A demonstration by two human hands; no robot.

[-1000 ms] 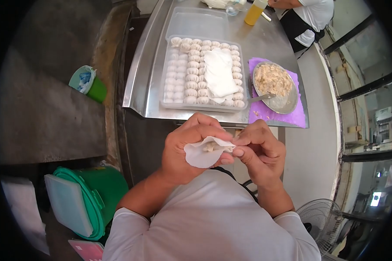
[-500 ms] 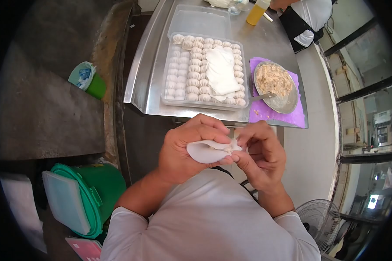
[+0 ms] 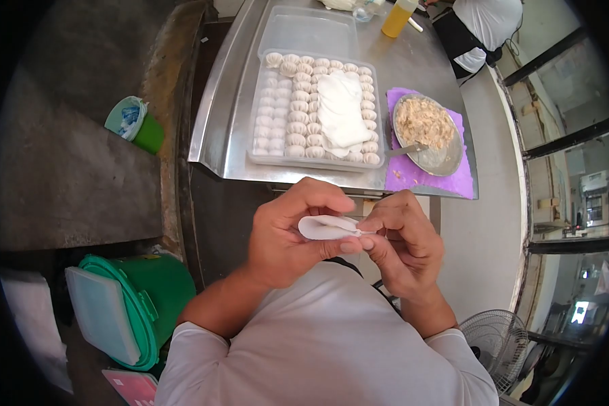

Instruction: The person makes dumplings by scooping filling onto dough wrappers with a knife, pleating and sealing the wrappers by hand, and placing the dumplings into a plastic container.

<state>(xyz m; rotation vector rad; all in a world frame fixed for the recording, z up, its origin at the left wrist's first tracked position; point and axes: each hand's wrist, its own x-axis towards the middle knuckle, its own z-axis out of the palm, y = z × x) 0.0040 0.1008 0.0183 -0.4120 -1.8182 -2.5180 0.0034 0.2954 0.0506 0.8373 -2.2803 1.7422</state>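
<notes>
A round white dumpling wrapper, folded over, is held up in front of my chest, short of the table edge. My left hand is closed around its lower side, thumb pressing near the right end. With thumb and index finger, my right hand pinches the gathered right edge. Any filling inside is mostly hidden by the fold. Beyond the hands stands a clear plastic tray with rows of pleated dumplings. A stack of white wrappers lies on top of some of them.
Right of the tray, a metal bowl of pale filling with a flat spreader rests on a purple cloth. A yellow-liquid bottle and another person are farther back. A green bucket stands at lower left.
The wrapper now lies more folded and narrower, with its right edge pinched together. My left index finger has lifted off its top, and my right fingers have closed in on the edge.
</notes>
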